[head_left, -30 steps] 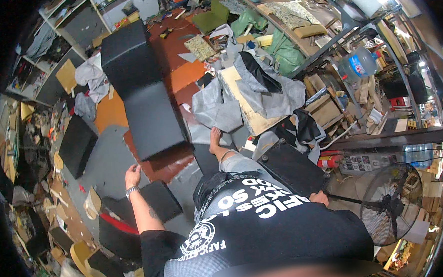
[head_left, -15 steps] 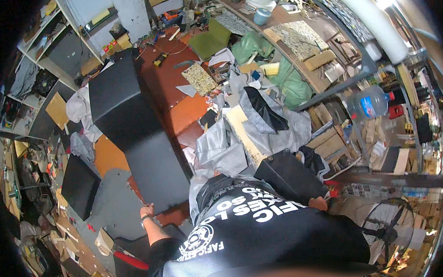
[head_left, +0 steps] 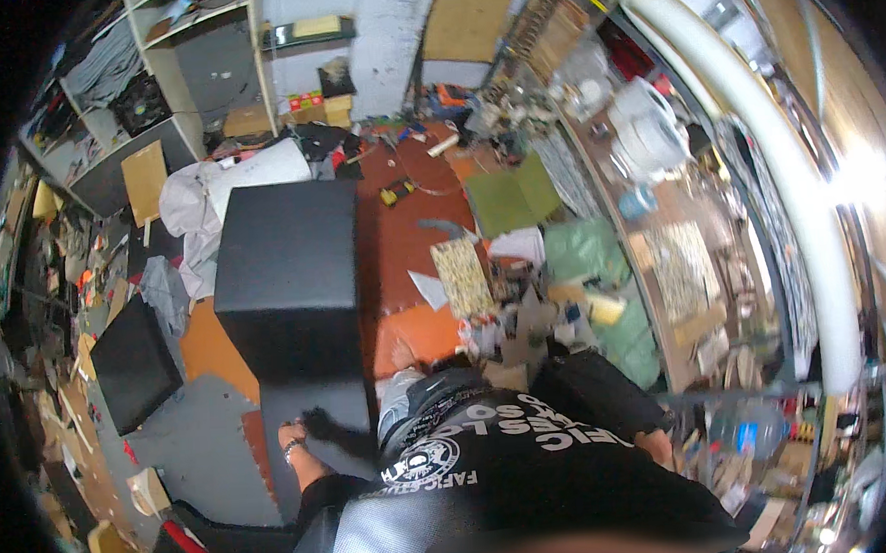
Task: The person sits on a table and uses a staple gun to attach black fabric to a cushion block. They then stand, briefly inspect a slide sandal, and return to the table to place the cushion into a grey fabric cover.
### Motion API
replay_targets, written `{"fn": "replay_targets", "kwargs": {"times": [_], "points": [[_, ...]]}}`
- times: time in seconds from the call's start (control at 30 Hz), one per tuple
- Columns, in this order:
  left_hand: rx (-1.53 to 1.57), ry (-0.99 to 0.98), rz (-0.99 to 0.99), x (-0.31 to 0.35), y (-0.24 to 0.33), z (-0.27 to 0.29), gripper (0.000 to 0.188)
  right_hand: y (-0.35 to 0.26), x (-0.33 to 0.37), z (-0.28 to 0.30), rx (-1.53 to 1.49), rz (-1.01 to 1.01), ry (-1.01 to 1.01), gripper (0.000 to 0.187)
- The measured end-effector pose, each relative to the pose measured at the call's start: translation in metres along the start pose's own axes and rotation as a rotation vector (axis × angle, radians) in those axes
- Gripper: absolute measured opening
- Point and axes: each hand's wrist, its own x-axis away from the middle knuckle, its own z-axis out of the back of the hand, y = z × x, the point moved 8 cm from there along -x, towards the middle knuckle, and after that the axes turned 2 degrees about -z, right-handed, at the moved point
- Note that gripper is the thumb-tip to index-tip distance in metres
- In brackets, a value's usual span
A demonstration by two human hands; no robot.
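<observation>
A large black upholstered block seat (head_left: 310,409) with a raised, boxy section stands in front of me, slightly left. Over its near left part is my left hand (head_left: 291,437), with a bracelet on the wrist. Its small, slightly blurred fingers look loose, and nothing shows in them. A dark shadow falls on the seat beside it. At my right side, my right hand (head_left: 655,448) is closed on the lower end of a black box-shaped cushion (head_left: 594,394). My shirt and arm cover part of that cushion.
Another black panel (head_left: 137,365) lies on the floor at left. Foam pieces (head_left: 460,278), green bags (head_left: 587,254) and scraps litter the reddish floor ahead. A cluttered workbench (head_left: 682,334) runs along the right. Open shelving (head_left: 201,64) fills the far left.
My view has turned and I have moved forward beside the seat. My left hand has passed from its near corner to above it. The cushion has come along at my right side.
</observation>
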Motion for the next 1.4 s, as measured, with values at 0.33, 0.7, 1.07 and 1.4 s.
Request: {"fn": "replay_targets", "kwargs": {"times": [0.33, 0.7, 1.07, 1.4], "points": [[0.461, 0.435, 0.091, -0.048, 0.286, 0.124, 0.100, -0.362, -0.161, 0.205, -0.035, 0.429, 0.235, 0.044], [0.624, 0.639, 0.432, 0.000, 0.291, 0.067, 0.087, -0.863, -0.182, 0.300, -0.078, 1.083, 0.357, 0.040], [1.212, -0.062, 1.009, 0.306, 0.429, -0.185, 0.059, -1.165, -0.130, 0.269, -0.019, 1.717, 0.211, 0.032], [1.450, 0.313, 1.132, 0.432, 0.571, -0.188, 0.057, -1.236, -0.018, 0.230, 0.170, 2.105, 0.074, 0.029]]}}
